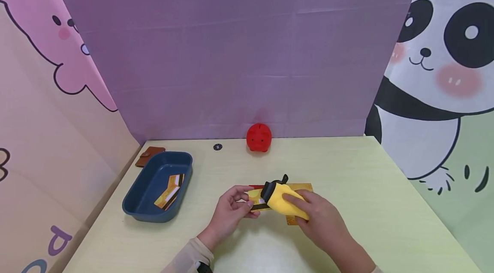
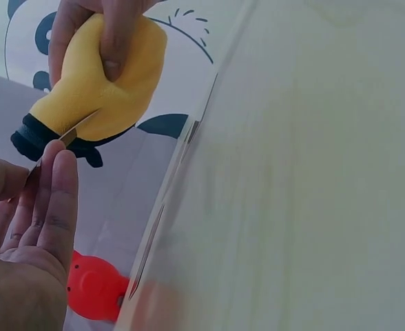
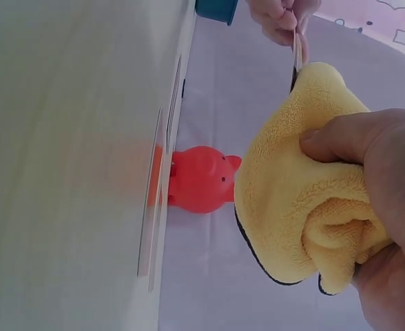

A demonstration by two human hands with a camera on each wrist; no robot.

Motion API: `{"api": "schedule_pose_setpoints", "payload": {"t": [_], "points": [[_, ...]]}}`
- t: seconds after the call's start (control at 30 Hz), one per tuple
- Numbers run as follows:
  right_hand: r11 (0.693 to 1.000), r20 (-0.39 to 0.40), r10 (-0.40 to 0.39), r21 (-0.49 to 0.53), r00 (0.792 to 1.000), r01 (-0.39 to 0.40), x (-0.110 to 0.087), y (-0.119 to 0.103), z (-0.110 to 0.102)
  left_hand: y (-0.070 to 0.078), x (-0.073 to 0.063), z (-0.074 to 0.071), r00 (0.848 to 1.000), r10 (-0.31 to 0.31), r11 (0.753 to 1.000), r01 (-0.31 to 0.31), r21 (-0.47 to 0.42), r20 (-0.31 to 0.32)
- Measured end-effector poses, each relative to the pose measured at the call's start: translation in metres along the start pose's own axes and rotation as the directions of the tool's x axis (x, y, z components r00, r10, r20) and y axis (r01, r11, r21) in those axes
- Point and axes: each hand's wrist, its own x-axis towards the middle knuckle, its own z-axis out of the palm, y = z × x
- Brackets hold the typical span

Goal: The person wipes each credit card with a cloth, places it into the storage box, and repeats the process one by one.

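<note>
My left hand pinches a gold card with a dark stripe between thumb and fingers, above the table. A yellow cloth with black edging is bunched in my right hand. The cloth's front end lies over the card's right part. In the left wrist view the card stands edge-on against the cloth. The right wrist view shows the folded cloth gripped under my thumb. Beneath the hands, partly covered, lie more gold cards and a red flat piece.
To the left stands a blue tray with gold striped cards inside. A brown wallet lies behind it. At the back edge are a small black disc and a red piggy bank.
</note>
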Motion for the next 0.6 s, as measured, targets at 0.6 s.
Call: {"api": "schedule_pose_setpoints", "payload": {"t": [0.6], "points": [[1.0, 0.021, 0.009, 0.005, 1.0, -0.009, 0.001, -0.0004, -0.0002, -0.0006, 0.0002, -0.0008, 0.999, -0.005, 1.0, 0.005, -0.005, 0.047]]}}
